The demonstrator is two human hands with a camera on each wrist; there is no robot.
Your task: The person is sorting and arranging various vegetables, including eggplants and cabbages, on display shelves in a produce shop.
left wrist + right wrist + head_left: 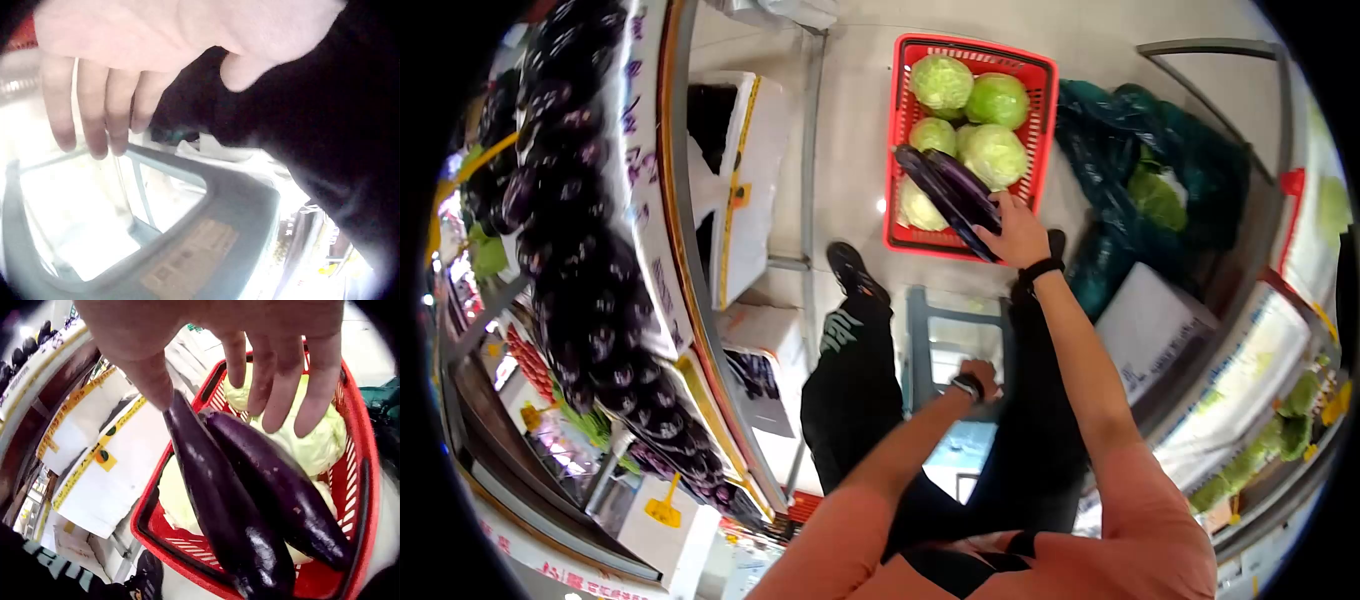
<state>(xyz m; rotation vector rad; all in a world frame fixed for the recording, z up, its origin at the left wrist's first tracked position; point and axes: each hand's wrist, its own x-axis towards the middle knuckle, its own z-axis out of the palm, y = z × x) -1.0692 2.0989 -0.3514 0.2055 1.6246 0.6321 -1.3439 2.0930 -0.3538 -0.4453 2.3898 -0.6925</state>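
A red plastic basket on the floor holds several pale green cabbages. Across its near left part lie two long dark purple eggplants, side by side over the cabbages. My right hand is over the basket's near edge at the eggplants' ends. In the right wrist view, the thumb is right at the narrow tip of one eggplant, while the other fingers hang fairly straight above the cabbages. My left hand hangs loosely, its fingers above a grey-blue stool, holding nothing.
A shelf of dark eggplants runs along the left, with white foam boxes below it. To the right lie a dark green plastic bag with leafy greens and a white carton. Metal rack legs stand on both sides.
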